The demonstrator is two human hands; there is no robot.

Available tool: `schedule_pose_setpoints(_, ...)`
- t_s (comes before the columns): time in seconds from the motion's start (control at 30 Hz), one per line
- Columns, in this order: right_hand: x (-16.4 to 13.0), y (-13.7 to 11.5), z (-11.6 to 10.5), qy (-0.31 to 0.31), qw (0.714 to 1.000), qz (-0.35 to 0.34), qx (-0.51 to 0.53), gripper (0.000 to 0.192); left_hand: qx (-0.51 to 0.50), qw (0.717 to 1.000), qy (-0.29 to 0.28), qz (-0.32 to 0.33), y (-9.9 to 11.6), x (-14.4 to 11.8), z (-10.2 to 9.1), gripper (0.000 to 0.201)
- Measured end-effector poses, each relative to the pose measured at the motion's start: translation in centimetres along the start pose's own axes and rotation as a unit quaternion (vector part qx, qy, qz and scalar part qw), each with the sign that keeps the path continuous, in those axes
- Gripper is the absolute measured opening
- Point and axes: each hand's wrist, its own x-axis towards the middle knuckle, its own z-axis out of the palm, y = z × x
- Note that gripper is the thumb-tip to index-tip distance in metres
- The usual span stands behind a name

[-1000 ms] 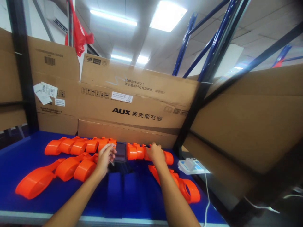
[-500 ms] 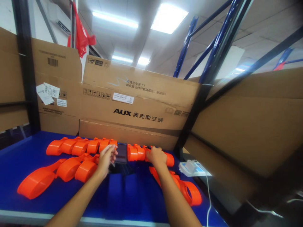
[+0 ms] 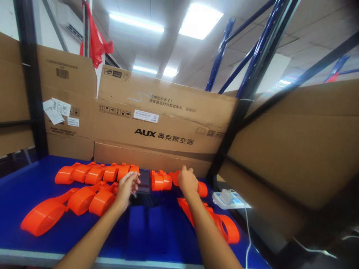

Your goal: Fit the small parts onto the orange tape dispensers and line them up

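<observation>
My right hand [image 3: 187, 182] is closed on an orange looped band [image 3: 174, 178] in the back row, right of a dark flat panel [image 3: 145, 181]. Part of this band is hidden behind the fingers. My left hand [image 3: 128, 188] hovers just left of the panel with its fingers curled. A small pale edge shows under those fingers, too unclear to name. Beside the left hand stand several more glossy orange looped bands [image 3: 94, 175]. Other orange bands [image 3: 228, 228] lie to the right of my right forearm.
All this rests on a blue tabletop [image 3: 70, 243], with two blue strips [image 3: 136, 228] near the front. A tall cardboard sheet [image 3: 168, 123] closes off the back. At right, a white power strip [image 3: 231, 200] with a cable sits by a dark rack post [image 3: 224, 149].
My right hand has risen slightly, and the orange band at its fingers has lifted and tilted, leaving a gap beside the neighbouring bands. My left hand has hardly moved.
</observation>
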Motion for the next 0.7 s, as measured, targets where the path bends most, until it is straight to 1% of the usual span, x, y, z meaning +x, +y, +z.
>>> schedule_pose_setpoints(0.27, 0.3, 0.2, 0.3, 0.000, 0.999, -0.037, -0.005, 0.030, 0.010, 1.000, -0.013, -0.008, -0.3, 0.0, 0.0, 0.043)
schedule_pose_setpoints(0.47, 0.8, 0.1, -0.6, 0.024, 0.999, -0.041, -0.007, 0.032, 0.009, 1.000, -0.023, -0.008, -0.4, 0.0, -0.1, 0.043)
schedule_pose_setpoints(0.57, 0.9, 0.1, -1.4, 0.047, 0.998, -0.036, -0.006, 0.030, 0.009, 1.000, -0.028, -0.006, -0.4, 0.0, -0.1, 0.043)
schedule_pose_setpoints(0.7, 0.8, 0.2, -2.9, 0.102, 0.994, -0.041, 0.000, 0.026, 0.011, 0.999, -0.029, -0.007, -0.5, 0.0, -0.2, 0.042)
